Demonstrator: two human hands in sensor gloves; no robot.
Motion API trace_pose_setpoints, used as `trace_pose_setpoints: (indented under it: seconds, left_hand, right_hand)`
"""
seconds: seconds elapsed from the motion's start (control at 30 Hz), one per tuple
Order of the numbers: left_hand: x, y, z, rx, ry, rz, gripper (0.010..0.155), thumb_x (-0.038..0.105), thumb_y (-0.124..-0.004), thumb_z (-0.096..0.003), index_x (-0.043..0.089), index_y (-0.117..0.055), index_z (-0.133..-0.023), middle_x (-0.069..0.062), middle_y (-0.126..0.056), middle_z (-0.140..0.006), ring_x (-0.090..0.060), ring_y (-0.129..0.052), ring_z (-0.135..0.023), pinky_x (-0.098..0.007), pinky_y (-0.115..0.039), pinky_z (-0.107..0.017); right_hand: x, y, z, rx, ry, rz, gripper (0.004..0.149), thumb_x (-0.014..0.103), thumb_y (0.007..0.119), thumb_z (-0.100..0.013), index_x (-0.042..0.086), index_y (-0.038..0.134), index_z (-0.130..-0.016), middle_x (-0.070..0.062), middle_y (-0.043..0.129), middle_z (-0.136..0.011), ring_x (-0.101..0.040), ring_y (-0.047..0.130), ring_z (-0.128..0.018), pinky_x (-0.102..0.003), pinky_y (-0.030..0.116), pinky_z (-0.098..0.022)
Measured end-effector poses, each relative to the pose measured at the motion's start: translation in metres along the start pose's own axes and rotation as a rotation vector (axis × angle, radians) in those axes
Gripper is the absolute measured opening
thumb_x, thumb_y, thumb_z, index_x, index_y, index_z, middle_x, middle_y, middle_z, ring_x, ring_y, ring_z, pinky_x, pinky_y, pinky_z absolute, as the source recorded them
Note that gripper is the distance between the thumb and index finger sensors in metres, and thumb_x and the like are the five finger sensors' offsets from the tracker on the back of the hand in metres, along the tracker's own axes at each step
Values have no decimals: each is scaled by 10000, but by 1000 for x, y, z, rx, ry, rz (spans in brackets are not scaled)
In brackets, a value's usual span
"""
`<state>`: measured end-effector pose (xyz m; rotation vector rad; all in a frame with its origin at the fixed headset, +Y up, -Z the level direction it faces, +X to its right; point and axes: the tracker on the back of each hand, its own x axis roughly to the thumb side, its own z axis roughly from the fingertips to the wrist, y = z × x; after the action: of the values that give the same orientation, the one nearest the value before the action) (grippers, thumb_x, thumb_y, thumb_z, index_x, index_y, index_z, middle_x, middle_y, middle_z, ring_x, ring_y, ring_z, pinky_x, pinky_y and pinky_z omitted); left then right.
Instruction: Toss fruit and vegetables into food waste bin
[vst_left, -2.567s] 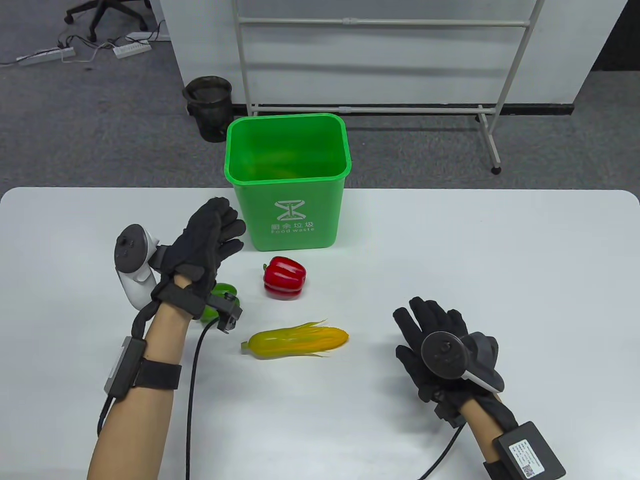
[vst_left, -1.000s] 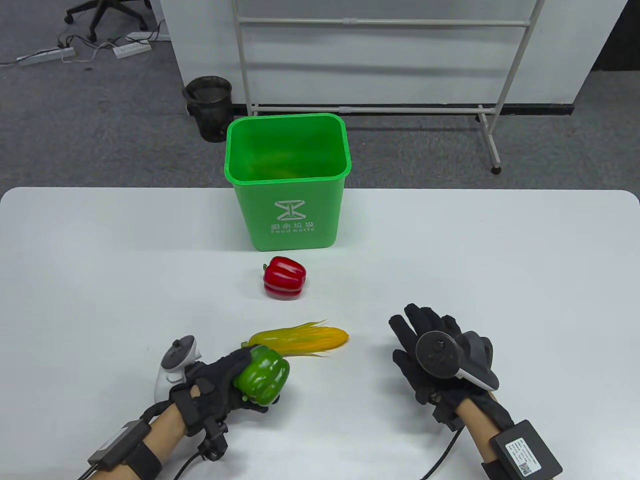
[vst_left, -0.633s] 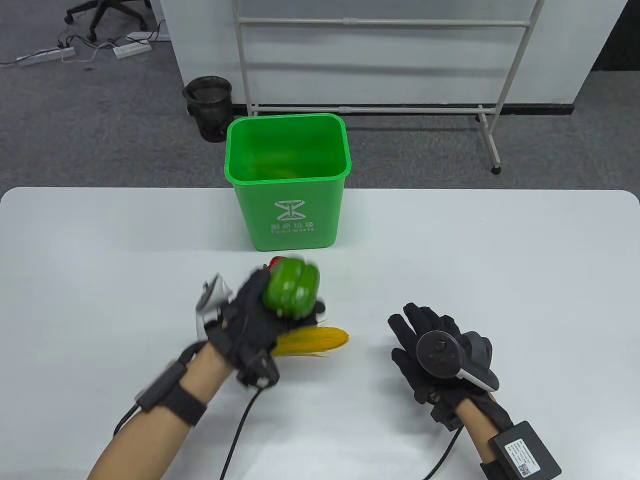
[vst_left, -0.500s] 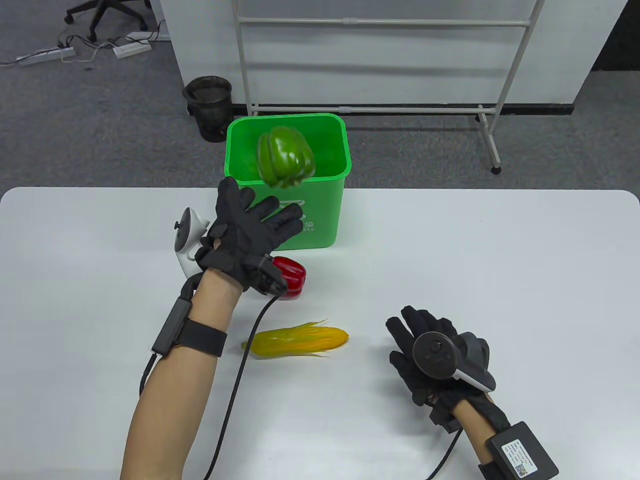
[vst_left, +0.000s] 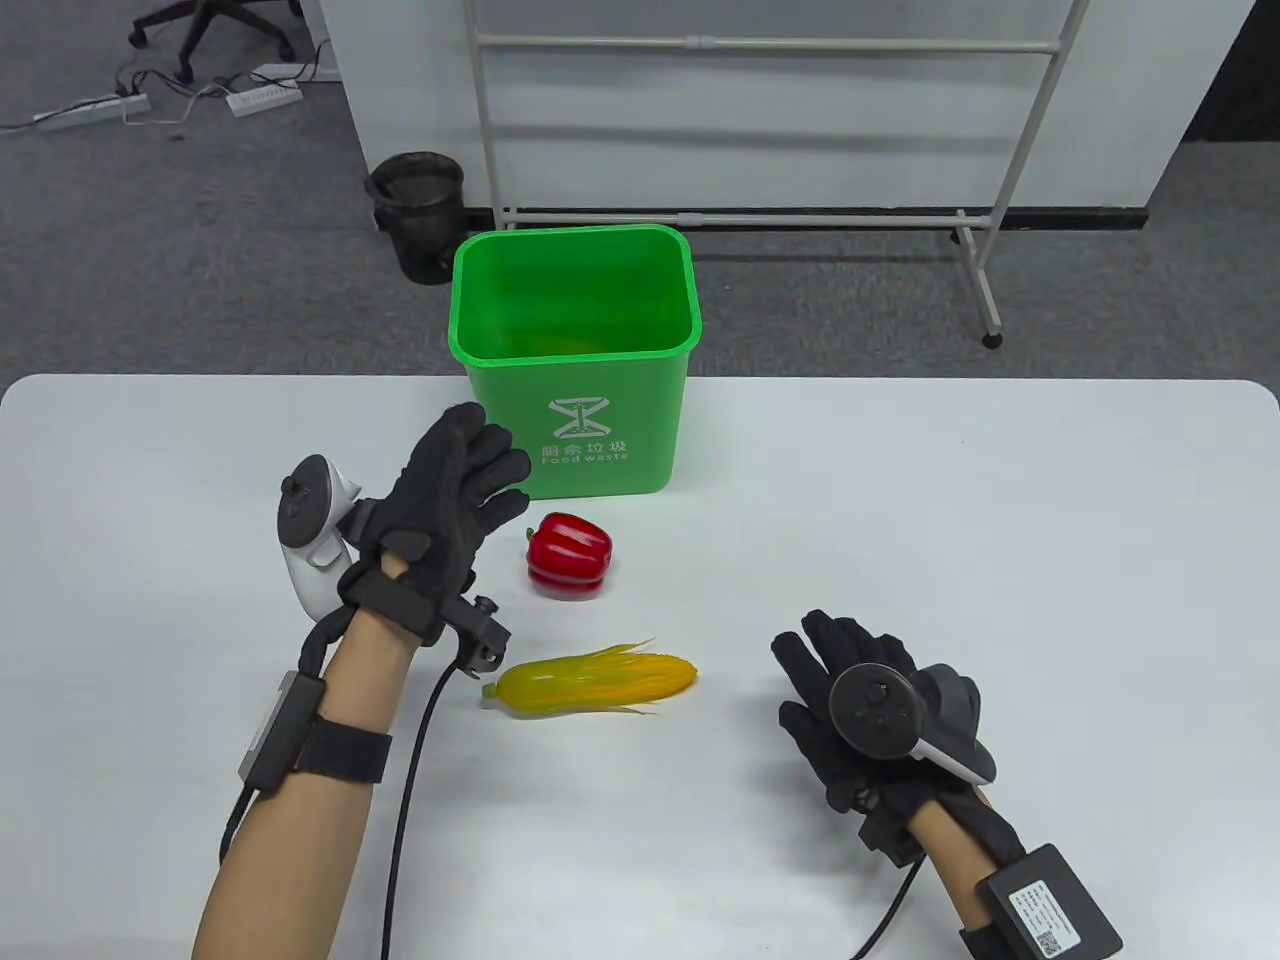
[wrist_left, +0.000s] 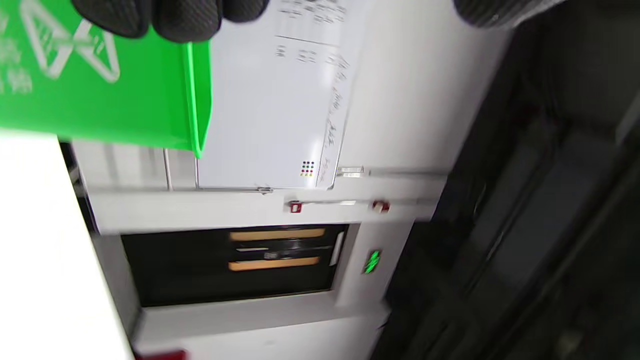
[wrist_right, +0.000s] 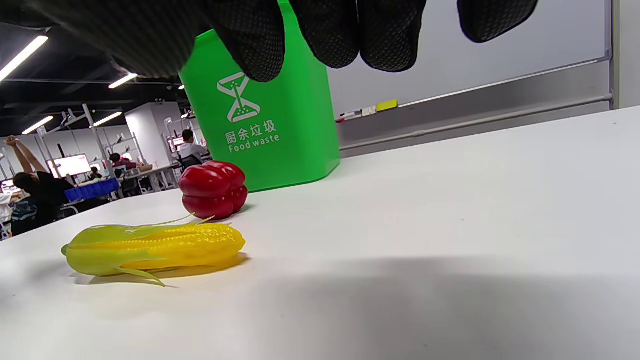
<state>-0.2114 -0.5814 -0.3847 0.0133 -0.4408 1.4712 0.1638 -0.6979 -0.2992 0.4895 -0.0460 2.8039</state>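
Observation:
A green food waste bin (vst_left: 575, 400) stands at the table's far edge; it also shows in the left wrist view (wrist_left: 100, 90) and the right wrist view (wrist_right: 270, 125). A red pepper (vst_left: 568, 556) lies in front of it, with a yellow corn cob (vst_left: 590, 684) nearer me; both show in the right wrist view, pepper (wrist_right: 214, 189) and corn (wrist_right: 160, 247). My left hand (vst_left: 455, 490) hovers empty just left of the bin, fingers loosely curled. My right hand (vst_left: 830, 680) is open and empty over the table, right of the corn. The green pepper is out of sight.
The white table (vst_left: 1000, 520) spreads to the right. Behind it on the floor stand a dark waste basket (vst_left: 415, 215) and a white metal rack (vst_left: 760, 215).
My left hand lifted the green pepper from the table, swung it forward and let it go toward the bin. The pepper has dropped out of view. The hand has drawn back, empty. The right hand barely moved.

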Motion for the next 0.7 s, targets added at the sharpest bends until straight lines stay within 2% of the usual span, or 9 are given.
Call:
trace_pose_setpoints:
  seconds: [0.13,0.2,0.3,0.47,0.6,0.7]
  left_hand:
    - [6,-28,12,-66,-72,-405,811,607,-669,-470,84,-445,-1048,-303,-490,-1089,-581,-644,-939,-695,-621,-638]
    - [-3,-47,19,-103,-71,-636,803,598,-696,-459,87,-481,-1040,-291,-536,-1082,-571,-676,-927,-685,-642,-632]
    - [-22,-67,25,-146,-56,-885,797,579,-749,-434,91,-533,-1025,-285,-586,-1067,-564,-721,-903,-670,-671,-617]
    - [-72,-106,31,-388,62,-1323,806,525,-819,-405,103,-529,-1027,-272,-574,-1082,-539,-710,-916,-649,-659,-642]
    - [-116,-129,33,-586,176,-1502,888,489,-870,-381,84,-440,-1044,-321,-501,-1092,-543,-659,-939,-658,-624,-664]
    - [-142,-137,32,-665,273,-1531,951,470,-901,-368,43,-381,-1039,-300,-428,-1113,-572,-591,-965,-689,-575,-683]
  right_hand:
    - [0,3,-1,15,4,10,699,495,720,-427,245,566,-1061,-130,477,-1147,-458,568,-1079,-731,460,-722]
    - [-1,4,-1,19,6,13,700,495,720,-427,244,566,-1062,-132,478,-1146,-460,566,-1079,-731,460,-721]
    - [0,3,-1,23,9,11,699,493,720,-426,241,569,-1061,-130,479,-1147,-462,566,-1078,-731,457,-722]
    - [1,5,-1,37,10,19,699,494,720,-427,240,569,-1061,-132,478,-1146,-459,568,-1079,-732,458,-721]
    - [2,7,-1,48,10,26,698,495,719,-427,241,569,-1060,-130,480,-1146,-459,568,-1078,-731,458,-721]
    - [2,7,-1,50,8,29,699,494,720,-426,241,570,-1060,-132,481,-1145,-459,570,-1077,-731,460,-720]
